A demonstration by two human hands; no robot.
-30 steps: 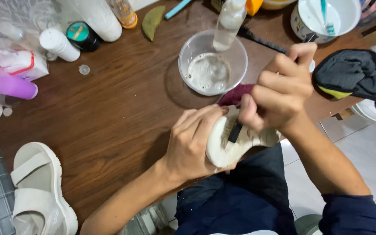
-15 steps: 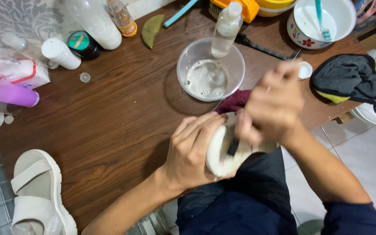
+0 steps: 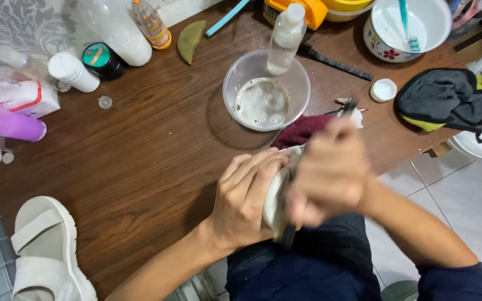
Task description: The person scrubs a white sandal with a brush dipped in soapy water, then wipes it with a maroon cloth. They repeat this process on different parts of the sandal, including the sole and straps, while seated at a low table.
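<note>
Here left hand (image 3: 246, 198) clasps white sandal (image 3: 274, 195); right hand (image 3: 327, 173) (blurred) fisted round brush (image 3: 348, 107).

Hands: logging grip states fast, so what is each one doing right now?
Left hand: closed around the white shoe.
Right hand: motion-blurred, fist closed on a dark-handled brush against the shoe.

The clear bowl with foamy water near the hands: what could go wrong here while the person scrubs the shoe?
1. The right hand is blurred from fast scrubbing just beside the clear bowl; a wide stroke might tip it or the spray bottle behind it.
2. The left hand holds the white shoe off the table edge, over the lap; dirty foam may drip onto the dark trousers.
</note>
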